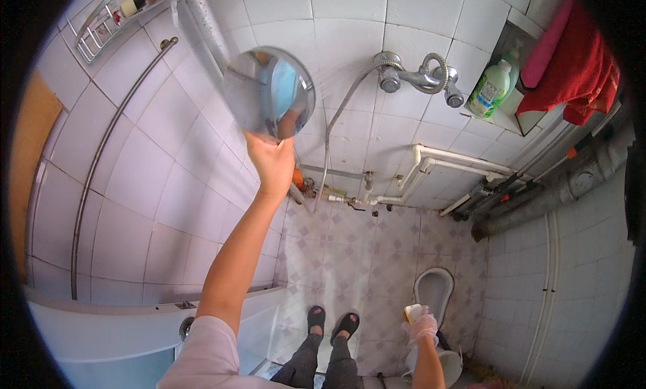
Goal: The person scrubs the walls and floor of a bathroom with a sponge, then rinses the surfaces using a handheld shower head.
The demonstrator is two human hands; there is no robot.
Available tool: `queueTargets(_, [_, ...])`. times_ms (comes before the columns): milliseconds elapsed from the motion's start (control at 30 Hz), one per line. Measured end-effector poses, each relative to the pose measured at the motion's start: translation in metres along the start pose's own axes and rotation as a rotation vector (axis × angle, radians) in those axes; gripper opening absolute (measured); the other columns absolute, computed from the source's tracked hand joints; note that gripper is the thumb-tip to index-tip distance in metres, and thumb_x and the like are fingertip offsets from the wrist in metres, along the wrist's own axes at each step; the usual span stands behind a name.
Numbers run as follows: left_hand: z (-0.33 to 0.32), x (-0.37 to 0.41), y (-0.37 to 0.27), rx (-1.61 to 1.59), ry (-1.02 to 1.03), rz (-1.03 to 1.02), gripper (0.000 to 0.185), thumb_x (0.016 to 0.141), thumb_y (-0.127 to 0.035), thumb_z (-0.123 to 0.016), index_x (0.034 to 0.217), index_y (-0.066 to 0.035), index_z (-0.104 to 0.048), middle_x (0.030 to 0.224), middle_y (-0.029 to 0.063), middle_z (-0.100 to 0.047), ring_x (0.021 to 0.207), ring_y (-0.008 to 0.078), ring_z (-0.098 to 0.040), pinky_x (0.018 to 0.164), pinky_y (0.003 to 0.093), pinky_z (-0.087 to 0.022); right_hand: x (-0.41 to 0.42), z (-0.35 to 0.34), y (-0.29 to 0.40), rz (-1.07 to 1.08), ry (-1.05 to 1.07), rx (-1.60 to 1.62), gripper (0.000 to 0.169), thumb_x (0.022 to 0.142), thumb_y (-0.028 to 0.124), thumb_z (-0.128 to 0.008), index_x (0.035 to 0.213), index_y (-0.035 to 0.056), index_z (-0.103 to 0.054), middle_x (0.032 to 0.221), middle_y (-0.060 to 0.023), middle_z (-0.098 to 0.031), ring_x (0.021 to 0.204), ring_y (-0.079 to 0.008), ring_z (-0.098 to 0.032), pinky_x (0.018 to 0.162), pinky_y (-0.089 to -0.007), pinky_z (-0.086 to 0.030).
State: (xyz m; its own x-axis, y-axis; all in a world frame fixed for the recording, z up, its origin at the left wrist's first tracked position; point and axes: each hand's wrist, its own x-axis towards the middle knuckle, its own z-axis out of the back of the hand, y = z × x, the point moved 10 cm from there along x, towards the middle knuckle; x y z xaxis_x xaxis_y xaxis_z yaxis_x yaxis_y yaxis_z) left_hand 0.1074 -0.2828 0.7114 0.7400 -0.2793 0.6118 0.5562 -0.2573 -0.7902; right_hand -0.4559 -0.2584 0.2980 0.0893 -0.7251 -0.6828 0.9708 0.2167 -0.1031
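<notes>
Raised in front of me, my left hand [272, 162] grips the handle of a round chrome shower head [272, 93], whose shiny back faces me. Water sprays from it towards the tiled wall, on the right. A metal shower hose [330, 121] hangs in a loop from the mixer tap [419, 78]. Low at the right, my right hand [423, 328], in a clear plastic glove, holds a small white and yellow scrubber, perhaps a sponge or brush [414, 313]. That hand is above the edge of a white bucket [449, 366] and near the squat toilet [434, 288].
A metal rail [108, 141] and a wire rack [93, 35] are on the left wall. Green bottles [489, 88] stand in a niche beside a hanging red cloth [570, 81]. White pipes [454, 162] and a thick grey pipe [550, 194] run low along the walls.
</notes>
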Motion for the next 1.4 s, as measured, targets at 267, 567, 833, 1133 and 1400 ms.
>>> queueTargets(267, [-0.011, 0.038, -0.007, 0.123, -0.112, -0.064, 0.041, 0.081, -0.004, -0.071, 0.112, 0.007, -0.046, 0.108, 0.0178, -0.058, 0.099, 0.0257, -0.059, 0.090, 0.0342, -0.045, -0.006, 0.003, 0.006, -0.036, -0.082, 0.095, 0.102, 0.067, 0.053, -0.076, 0.142, 0.0028, -0.030, 0.116, -0.0189, -0.060, 0.110, -0.0314, -0.060, 0.091, -0.0394, -0.049])
queueTargets(567, [0.050, -0.022, 0.078, 0.228, -0.221, 0.070, 0.041, 0.082, -0.008, -0.070, 0.110, 0.009, -0.044, 0.101, 0.0210, -0.060, 0.093, 0.0327, -0.060, 0.086, 0.0372, -0.045, -0.020, -0.026, -0.023, -0.118, -0.072, 0.129, 0.101, 0.068, 0.053, -0.076, 0.141, 0.0002, -0.031, 0.116, -0.0194, -0.061, 0.108, -0.0324, -0.061, 0.092, -0.0384, -0.048])
queueTargets(833, [0.110, -0.087, 0.110, 0.323, -0.256, 0.151, 0.048, 0.081, -0.002, -0.068, 0.120, 0.008, -0.042, 0.111, 0.0209, -0.057, 0.103, 0.0311, -0.056, 0.096, 0.0369, -0.040, -0.047, -0.017, -0.026, -0.169, -0.006, 0.095, 0.094, 0.069, 0.052, -0.076, 0.136, 0.0002, -0.037, 0.114, -0.0185, -0.062, 0.108, -0.0321, -0.060, 0.093, -0.0373, -0.047])
queueTargets(1133, [0.180, -0.119, 0.116, 0.333, -0.458, 0.159, 0.033, 0.086, -0.002, -0.065, 0.111, 0.008, -0.047, 0.104, 0.0138, -0.061, 0.094, 0.0215, -0.060, 0.087, 0.0332, -0.047, -0.023, -0.012, 0.012, -0.043, -0.108, 0.071, 0.100, 0.068, 0.053, -0.075, 0.140, 0.0013, -0.030, 0.113, -0.0200, -0.061, 0.107, -0.0334, -0.060, 0.092, -0.0390, -0.047])
queueTargets(1400, [0.208, -0.132, 0.062, 0.173, -0.610, 0.335, 0.026, 0.089, -0.008, -0.065, 0.103, 0.002, -0.047, 0.085, 0.0091, -0.059, 0.066, 0.0146, -0.055, 0.060, 0.0280, -0.048, -0.015, -0.001, 0.051, 0.013, -0.126, 0.057, 0.103, 0.068, 0.056, -0.075, 0.143, 0.0016, -0.029, 0.111, -0.0203, -0.062, 0.104, -0.0324, -0.062, 0.087, -0.0384, -0.051])
